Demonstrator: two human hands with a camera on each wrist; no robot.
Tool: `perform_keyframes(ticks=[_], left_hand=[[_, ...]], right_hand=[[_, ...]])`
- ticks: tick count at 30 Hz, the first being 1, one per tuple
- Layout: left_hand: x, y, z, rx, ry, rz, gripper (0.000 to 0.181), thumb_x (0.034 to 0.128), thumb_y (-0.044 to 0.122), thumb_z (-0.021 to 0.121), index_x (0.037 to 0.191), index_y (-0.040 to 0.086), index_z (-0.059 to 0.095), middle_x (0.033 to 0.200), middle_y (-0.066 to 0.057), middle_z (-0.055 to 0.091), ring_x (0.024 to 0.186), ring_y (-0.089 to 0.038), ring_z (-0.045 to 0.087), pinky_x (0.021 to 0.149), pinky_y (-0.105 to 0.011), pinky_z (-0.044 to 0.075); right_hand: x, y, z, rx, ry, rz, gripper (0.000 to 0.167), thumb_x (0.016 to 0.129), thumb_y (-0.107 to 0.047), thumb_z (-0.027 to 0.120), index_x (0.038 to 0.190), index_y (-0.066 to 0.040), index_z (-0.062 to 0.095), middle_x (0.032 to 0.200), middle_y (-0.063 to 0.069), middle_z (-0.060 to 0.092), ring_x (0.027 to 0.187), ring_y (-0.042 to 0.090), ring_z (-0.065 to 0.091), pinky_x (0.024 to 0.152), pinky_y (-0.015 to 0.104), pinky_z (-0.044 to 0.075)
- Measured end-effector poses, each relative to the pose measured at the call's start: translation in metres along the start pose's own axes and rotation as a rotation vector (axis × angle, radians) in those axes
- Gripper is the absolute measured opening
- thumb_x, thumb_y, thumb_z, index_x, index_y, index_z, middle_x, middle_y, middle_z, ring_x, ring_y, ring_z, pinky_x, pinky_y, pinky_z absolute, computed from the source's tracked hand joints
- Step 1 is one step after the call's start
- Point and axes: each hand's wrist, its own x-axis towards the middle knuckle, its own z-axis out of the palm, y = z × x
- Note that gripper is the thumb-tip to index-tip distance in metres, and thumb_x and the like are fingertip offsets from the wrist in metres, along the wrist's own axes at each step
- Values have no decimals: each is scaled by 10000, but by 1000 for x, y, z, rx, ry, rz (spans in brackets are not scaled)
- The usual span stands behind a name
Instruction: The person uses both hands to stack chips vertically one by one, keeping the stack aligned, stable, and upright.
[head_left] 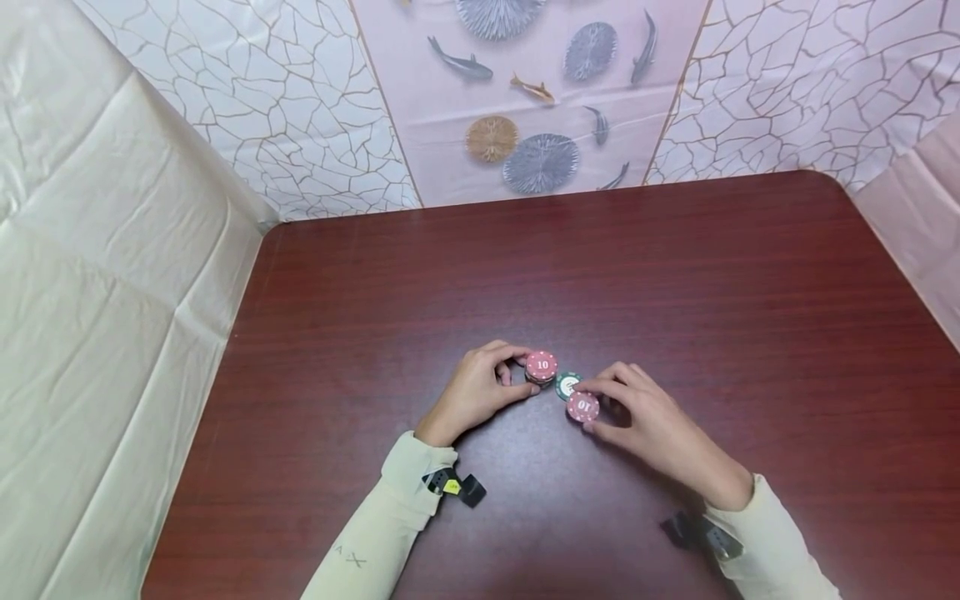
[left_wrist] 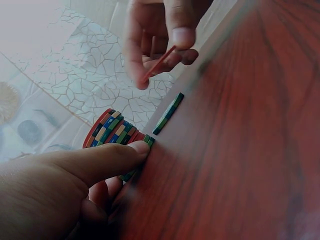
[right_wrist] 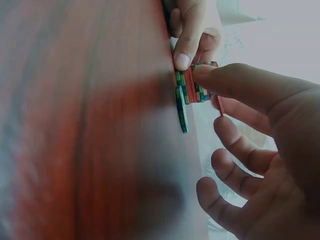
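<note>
A stack of poker chips point(head_left: 542, 366), topped by a red chip marked 10, stands upright on the table. My left hand point(head_left: 476, 383) grips it between thumb and fingers; the left wrist view shows red, green and dark edges in the stack point(left_wrist: 112, 131). Just right of the stack, a green chip point(left_wrist: 168, 114) lies flat on the table. My right hand point(head_left: 660, 425) pinches a single red chip point(head_left: 582, 407), also marked 10, raised above the table and tilted in the left wrist view. In the head view this red chip partly covers the green chip point(head_left: 567, 384).
The dark red wooden table point(head_left: 375, 292) has a rounded far edge. Behind it hangs a patterned cloth point(head_left: 300, 108) with fish and round motifs in its middle panel. Pale sheeting point(head_left: 97, 317) drapes along the left side. Black straps sit on both wrists.
</note>
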Motion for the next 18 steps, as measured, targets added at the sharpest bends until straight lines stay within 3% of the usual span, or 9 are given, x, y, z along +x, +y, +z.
perform_keyframes(ticks=[8,18], left_hand=[[0,0,0,-8,4,1,480,840,240,917,1272,107,757,1013,24,687,701,-27,577,666,-216,483],[0,-1,0,-25,2,18,470,846,239,910,1273,116,756,1045,17,694,690,-17,583,657,-219,490]], right_hand=[[16,-5,-3,-5,-9,-1,432,842,-142,895,1247,-113,750,1114,-31,651,1023,141,579,848,380,510],[42,-12,-6,26,-62,63,452,887,-157,871,1310,-105,720,1171,4,645,1090,196,582,888,424,501]])
